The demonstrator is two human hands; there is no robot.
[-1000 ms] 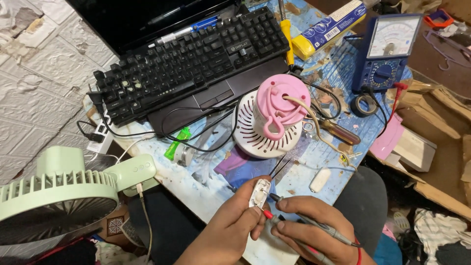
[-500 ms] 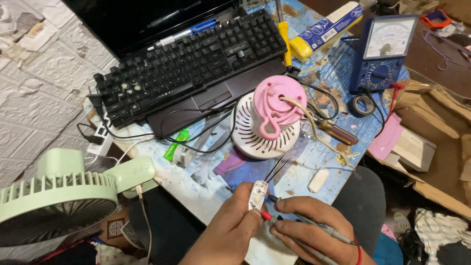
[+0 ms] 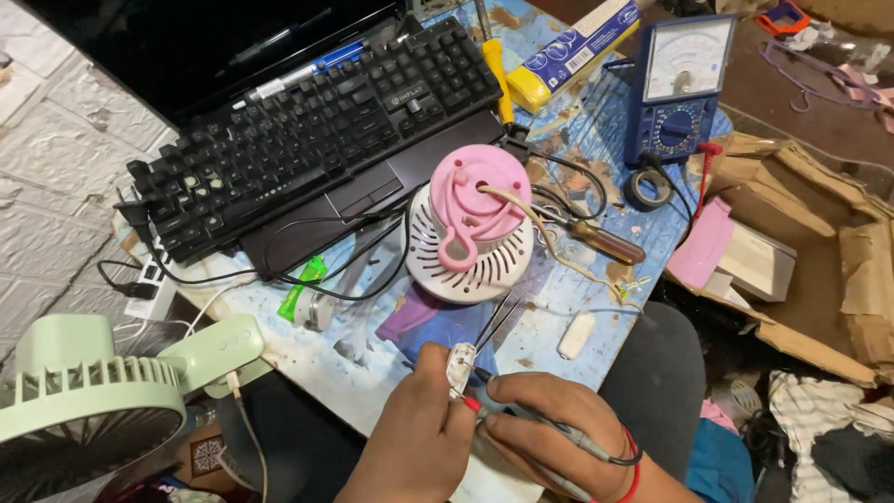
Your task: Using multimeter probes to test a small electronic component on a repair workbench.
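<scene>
Little has moved since the earlier frames: both hands hold the same posture at the near edge of the bench (image 3: 596,112), and the view has only drifted slightly. Left hand (image 3: 414,438) has its grip closed on a small white circuit board (image 3: 460,366), pinched upright between thumb and fingers. Right hand (image 3: 549,433) has its grip closed around two meter probes (image 3: 531,419), held like pens, with the red tip touching the lower end of the board. Thin dark wires (image 3: 495,319) run from the board up toward a white vented fan base (image 3: 466,261) with a pink cap (image 3: 477,200), standing mid-bench just beyond the hands. A pale green desk fan (image 3: 88,419) sits at the near left, off the bench edge. A wooden-handled screwdriver (image 3: 605,242) lies just right of the fan base. Farther back rests a black keyboard (image 3: 307,140) across a laptop, and at the far right a blue dial meter (image 3: 680,88) lies beside a roll of black tape (image 3: 647,189).
</scene>
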